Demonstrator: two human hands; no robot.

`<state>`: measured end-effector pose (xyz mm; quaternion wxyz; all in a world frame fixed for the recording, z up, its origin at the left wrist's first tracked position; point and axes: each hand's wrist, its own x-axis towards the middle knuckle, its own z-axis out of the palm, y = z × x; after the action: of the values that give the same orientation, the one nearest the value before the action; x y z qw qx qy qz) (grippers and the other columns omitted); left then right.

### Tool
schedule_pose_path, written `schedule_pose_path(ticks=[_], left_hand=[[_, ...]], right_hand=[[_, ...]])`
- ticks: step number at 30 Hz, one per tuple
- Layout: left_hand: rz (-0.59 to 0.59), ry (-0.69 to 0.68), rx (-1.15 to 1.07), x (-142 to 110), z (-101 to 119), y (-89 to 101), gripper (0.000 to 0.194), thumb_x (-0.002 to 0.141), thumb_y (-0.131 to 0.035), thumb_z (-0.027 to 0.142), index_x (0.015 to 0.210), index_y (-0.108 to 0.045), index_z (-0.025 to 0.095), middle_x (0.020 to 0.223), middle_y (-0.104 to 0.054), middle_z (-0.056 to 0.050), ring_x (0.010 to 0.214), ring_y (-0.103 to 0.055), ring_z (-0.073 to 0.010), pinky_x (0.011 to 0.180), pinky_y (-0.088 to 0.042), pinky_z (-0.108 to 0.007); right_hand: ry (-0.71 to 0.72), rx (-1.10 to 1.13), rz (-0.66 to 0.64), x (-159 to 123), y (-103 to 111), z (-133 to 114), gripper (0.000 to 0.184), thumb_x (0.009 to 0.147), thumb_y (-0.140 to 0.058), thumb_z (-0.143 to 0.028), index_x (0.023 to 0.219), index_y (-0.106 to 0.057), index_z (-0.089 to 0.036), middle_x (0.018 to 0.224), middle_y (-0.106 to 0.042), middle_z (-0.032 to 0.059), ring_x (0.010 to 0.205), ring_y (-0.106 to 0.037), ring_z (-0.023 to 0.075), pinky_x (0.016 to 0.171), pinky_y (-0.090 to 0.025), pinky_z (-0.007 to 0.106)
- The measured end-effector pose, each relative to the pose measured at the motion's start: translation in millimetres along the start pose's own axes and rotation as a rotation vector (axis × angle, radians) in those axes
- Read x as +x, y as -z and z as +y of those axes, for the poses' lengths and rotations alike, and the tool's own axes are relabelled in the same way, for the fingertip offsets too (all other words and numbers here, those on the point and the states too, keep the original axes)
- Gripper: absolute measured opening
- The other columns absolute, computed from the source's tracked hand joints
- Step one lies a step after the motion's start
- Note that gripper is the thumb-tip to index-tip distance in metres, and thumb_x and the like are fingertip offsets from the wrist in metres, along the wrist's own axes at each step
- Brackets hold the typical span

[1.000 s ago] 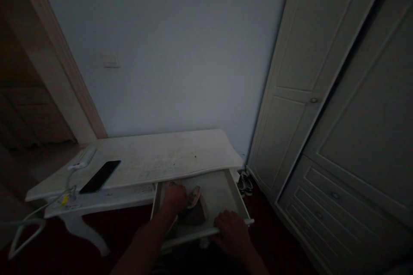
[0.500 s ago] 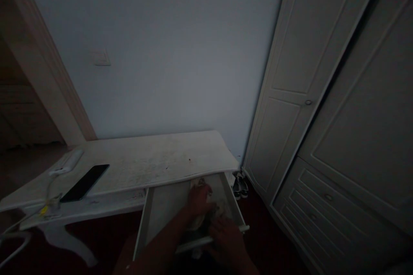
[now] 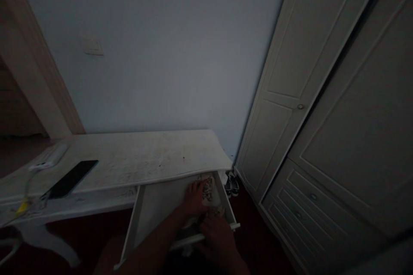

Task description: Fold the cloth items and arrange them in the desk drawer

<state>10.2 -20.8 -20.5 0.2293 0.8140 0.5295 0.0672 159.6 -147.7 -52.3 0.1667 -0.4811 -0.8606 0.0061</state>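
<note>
A white drawer (image 3: 151, 210) stands pulled out from under a white desk (image 3: 129, 159). Both my hands are inside its right half. My left hand (image 3: 193, 197) lies with fingers spread on a light patterned cloth bundle (image 3: 209, 191) pushed against the drawer's right wall. My right hand (image 3: 214, 232) is at the drawer's front right corner, resting on the same bundle; its fingers are curled and the dim light hides what they grip.
A black phone (image 3: 71, 178) and a white power strip (image 3: 48, 159) with a cable lie on the desk's left. A pair of shoes (image 3: 231, 184) sits on the floor between desk and white wardrobe (image 3: 322, 116). A wall switch (image 3: 92, 46) is up left.
My left hand carried the cloth from the drawer's middle to its right side. My right hand left the front edge and came in onto the cloth. The view shifted right.
</note>
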Motion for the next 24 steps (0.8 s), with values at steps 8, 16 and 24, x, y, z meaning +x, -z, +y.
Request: schedule_pose_path(ticks=[8,16,24], left_hand=[[-0.069,-0.182,0.046,-8.7,-32.9,31.6,0.099,0.070,-0.081,0.034,0.162,-0.044,0.038,0.170,-0.044,-0.003,0.153,-0.042,-0.0322,0.128,-0.027,-0.043],[0.017,-0.134,0.039,-7.4,-69.6,37.5,0.093,0.071,-0.078,0.019,0.159,-0.050,0.027,0.170,-0.044,-0.006,0.156,-0.040,-0.0295,0.131,-0.025,-0.040],[0.133,-0.065,-0.002,-12.4,-86.7,40.0,0.088,0.072,-0.076,0.014,0.156,-0.054,0.023,0.167,-0.048,-0.009,0.154,-0.043,-0.0293,0.130,-0.029,-0.037]], right_hand=[[0.017,0.036,0.090,-1.6,-7.6,2.4,0.041,0.086,-0.077,-0.063,0.108,-0.066,-0.029,0.109,-0.077,0.0022,0.103,-0.067,0.0275,0.092,-0.047,0.038],[-0.006,-0.032,0.018,-1.1,-4.1,0.1,0.040,0.088,-0.074,-0.064,0.104,-0.064,-0.028,0.106,-0.075,0.0020,0.100,-0.065,0.0265,0.087,-0.043,0.038],[0.023,-0.023,0.010,0.2,-5.3,2.7,0.041,0.090,-0.071,-0.066,0.097,-0.061,-0.026,0.098,-0.071,0.0014,0.095,-0.061,0.0242,0.083,-0.041,0.036]])
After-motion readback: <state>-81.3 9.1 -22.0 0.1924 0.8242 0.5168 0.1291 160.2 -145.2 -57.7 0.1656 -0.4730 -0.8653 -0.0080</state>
